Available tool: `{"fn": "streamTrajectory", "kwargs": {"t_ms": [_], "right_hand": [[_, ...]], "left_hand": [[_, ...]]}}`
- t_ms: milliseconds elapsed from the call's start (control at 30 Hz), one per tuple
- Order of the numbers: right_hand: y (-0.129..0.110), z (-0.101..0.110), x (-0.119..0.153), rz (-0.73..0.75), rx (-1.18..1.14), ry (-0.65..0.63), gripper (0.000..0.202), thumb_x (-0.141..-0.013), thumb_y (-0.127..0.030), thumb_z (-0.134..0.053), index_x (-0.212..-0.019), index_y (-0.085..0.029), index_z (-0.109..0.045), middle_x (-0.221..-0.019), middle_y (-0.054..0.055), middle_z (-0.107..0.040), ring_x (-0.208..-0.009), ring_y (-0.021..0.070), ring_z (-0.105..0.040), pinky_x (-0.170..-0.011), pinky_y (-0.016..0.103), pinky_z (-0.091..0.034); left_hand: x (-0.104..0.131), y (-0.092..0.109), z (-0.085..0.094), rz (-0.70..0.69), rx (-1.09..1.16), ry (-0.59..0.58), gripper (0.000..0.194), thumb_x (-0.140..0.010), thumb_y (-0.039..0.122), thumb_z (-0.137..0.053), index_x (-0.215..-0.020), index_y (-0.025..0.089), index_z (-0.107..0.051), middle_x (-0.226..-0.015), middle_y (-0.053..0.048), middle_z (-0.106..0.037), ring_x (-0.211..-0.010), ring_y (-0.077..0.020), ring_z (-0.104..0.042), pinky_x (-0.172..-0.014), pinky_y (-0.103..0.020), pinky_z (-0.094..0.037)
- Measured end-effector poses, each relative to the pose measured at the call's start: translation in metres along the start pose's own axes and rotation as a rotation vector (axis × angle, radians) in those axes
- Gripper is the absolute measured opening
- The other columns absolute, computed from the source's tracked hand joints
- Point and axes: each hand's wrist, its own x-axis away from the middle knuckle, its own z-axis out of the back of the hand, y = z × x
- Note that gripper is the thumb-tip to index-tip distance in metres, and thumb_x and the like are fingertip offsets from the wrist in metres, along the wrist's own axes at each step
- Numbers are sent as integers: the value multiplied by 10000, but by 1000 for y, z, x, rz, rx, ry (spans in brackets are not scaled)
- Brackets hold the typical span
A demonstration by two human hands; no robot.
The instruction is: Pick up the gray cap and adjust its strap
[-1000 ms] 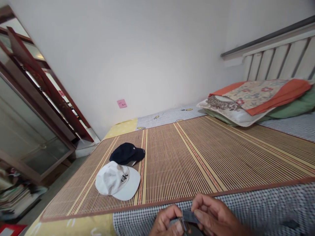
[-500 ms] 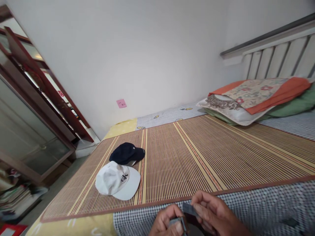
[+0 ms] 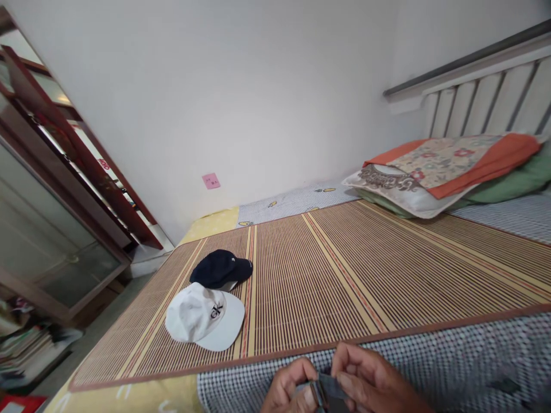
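Observation:
At the bottom edge of the head view, my left hand (image 3: 290,388) and my right hand (image 3: 370,381) meet over a grey strap with a metal buckle (image 3: 326,388). The left fingers pinch the buckle end and the right fingers pinch the strap just beside it. Most of the strap is cut off by the frame edge. They hover above the checked sheet (image 3: 451,361) at the bed's near edge. A white cap (image 3: 202,316) and a dark navy cap (image 3: 220,268) lie side by side on the striped bamboo mat (image 3: 344,269), well left of and beyond my hands.
Stacked pillows (image 3: 443,169) lie at the far right by a slatted headboard (image 3: 486,97). A white wall runs behind the bed, with a pink note (image 3: 210,181) on it. A glass-fronted wooden cabinet (image 3: 51,218) stands left, with papers piled on the floor (image 3: 26,344).
My hands sit slightly lower in the frame and the right fingers have shifted along the strap near the buckle. The caps and pillows have not moved.

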Motion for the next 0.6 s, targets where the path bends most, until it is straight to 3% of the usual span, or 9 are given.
{"fn": "streamTrajectory", "kwargs": {"t_ms": [100, 600], "right_hand": [[-2, -2, 1, -4, 1, -14, 537, -841, -710, -715, -836, -214, -509, -603, -87, -493, -454, 33, -280, -462, 201, -201], [-8, -12, 6, -27, 59, 26, 537, -815, -701, -746, -819, -205, -542, -662, -49, -567, -468, 33, -282, -458, 212, -173]], "left_hand": [[-2, 1, 1, 6, -24, 1, 549, -729, 655, -835, -782, 167, -589, -688, 15, -501, -611, -89, -363, -623, -226, -280], [-5, -10, 2, -23, -33, -27, 565, -730, 681, -819, -736, 167, -584, -665, 31, -469, -627, -97, -378, -635, -227, -286]]}}
